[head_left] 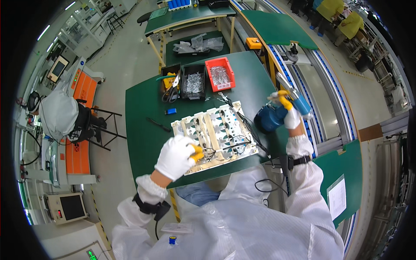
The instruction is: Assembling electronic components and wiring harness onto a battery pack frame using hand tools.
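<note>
My left hand point(175, 157), in a white glove with yellow fingertips, is at the near left part of a cream and silver frame-like panel point(211, 132). Its fingers are pressed together near thin black wires point(209, 152); what they pinch is hidden. Rows of dark parts and cables run across the panel, which lies on a green table point(145, 117). To the right, my right hand point(289, 110), gloved the same way, is closed around a blue cylindrical tool point(302, 105) with a silvery end. Just left of this hand stands a rounded blue container point(269, 118).
Behind the panel are a red bin point(221, 73) and a black bin point(193, 82) of small metal parts, and scissors point(171, 92). A small blue box point(170, 111) and a black pen-like tool point(158, 125) lie left. Conveyor rails point(323, 99) run along the right. A seated person point(63, 113) is far left.
</note>
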Tool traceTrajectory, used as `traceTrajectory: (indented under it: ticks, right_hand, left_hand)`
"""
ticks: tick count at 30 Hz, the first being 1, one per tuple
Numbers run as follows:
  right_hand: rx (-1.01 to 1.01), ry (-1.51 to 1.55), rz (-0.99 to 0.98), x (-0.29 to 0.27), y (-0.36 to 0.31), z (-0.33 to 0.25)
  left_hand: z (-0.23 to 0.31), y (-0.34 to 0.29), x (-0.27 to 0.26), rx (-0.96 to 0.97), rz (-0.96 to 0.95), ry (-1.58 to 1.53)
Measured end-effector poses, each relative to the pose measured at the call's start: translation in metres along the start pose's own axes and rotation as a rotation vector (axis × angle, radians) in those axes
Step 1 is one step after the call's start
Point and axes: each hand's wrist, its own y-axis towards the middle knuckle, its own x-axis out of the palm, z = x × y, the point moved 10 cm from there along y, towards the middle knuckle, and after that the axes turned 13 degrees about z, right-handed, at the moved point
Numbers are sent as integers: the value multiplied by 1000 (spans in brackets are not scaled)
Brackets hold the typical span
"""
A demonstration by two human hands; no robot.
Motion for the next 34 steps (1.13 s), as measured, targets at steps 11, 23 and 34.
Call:
traceTrajectory:
  ticks: [11, 23, 34]
  right_hand:
    - [-23, -364, 400, 6, -53, 19]
    - [-133, -690, 372, 14, -53, 1]
    - [-280, -1389, -392, -97, 27, -162]
  left_hand:
    - [-6, -22, 6, -284, 98, -18]
    - [3, -14, 3, -140, 102, -70]
    - [49, 66, 19, 63, 341, -136]
